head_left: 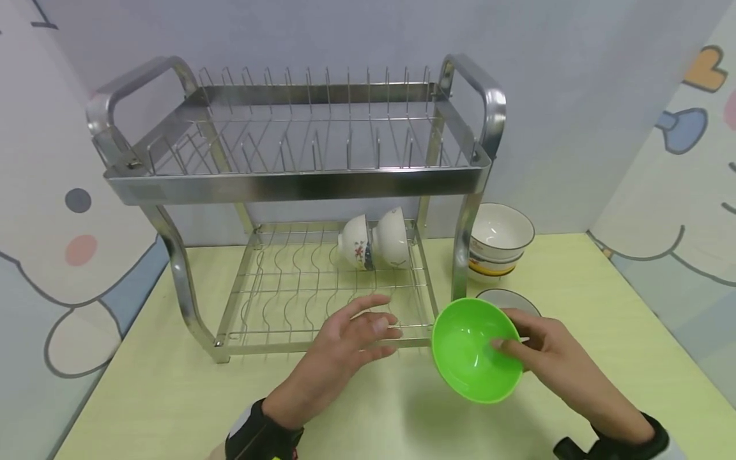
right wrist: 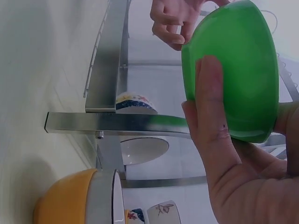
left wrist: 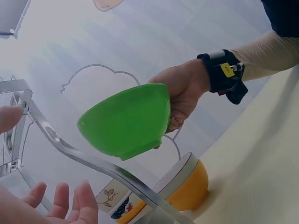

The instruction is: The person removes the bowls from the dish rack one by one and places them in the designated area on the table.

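Note:
My right hand (head_left: 554, 358) grips a bright green bowl (head_left: 468, 354) by its right side, thumb inside the rim and fingers around the outside. The bowl is raised over the table in front of the rack's right front leg, its hollow tilted toward the head camera. To its left, my left hand (head_left: 345, 342) holds nothing, its fingers spread and loosely bent before the lower rack shelf. In the left wrist view the green bowl (left wrist: 128, 121) shows its smooth outer side and foot.
A two-tier metal dish rack (head_left: 299, 185) stands against the wall. Two white patterned bowls (head_left: 393, 239) lean on edge on its lower shelf. Right of the rack is a stack of bowls (head_left: 501, 233), with an orange bowl (right wrist: 65, 198) nearer, partly hidden behind the green one in the head view.

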`<state>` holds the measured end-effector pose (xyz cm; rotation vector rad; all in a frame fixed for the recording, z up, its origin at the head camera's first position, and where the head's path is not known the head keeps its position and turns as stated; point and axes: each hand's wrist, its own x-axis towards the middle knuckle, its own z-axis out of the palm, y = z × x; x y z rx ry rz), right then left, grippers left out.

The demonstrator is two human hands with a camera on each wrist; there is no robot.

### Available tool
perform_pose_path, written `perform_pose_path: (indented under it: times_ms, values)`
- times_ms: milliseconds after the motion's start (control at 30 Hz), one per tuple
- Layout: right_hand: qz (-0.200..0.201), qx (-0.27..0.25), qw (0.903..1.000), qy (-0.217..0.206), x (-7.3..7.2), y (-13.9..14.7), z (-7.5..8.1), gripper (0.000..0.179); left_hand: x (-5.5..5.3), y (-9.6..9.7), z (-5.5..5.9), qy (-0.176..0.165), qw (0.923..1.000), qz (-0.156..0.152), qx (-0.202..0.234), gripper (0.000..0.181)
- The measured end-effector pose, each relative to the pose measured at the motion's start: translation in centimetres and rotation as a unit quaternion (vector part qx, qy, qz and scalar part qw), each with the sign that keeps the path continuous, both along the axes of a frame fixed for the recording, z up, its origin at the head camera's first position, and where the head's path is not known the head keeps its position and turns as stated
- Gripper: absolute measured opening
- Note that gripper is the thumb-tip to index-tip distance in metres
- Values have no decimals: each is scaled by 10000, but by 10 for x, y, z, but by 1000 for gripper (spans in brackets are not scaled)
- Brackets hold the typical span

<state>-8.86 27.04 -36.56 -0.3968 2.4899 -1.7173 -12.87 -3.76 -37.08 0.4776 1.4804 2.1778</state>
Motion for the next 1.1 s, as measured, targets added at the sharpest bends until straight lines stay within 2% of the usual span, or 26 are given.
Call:
perform_pose_path:
  times_ms: [233,433,733,1000,1100]
  values:
    - [-248,136,9996,44,-4,14,1,35,-11,-9,6,173,9989,368,-212,44]
    - [-694,334,9970,86,-11,29,-6,34,-22,-17,13,324,9967,650,-366,44]
    - [-1093,516,9926,120,-20,53,-22,40,-34,-24,17,405,9916,902,-833,44]
    - [-1383,653,9881,186,-25,62,-25,42,-42,-27,20,637,9879,994,-1010,44]
    - [-1503,877,9845,216,-26,62,-24,43,-47,-28,21,674,9856,1070,-1121,45]
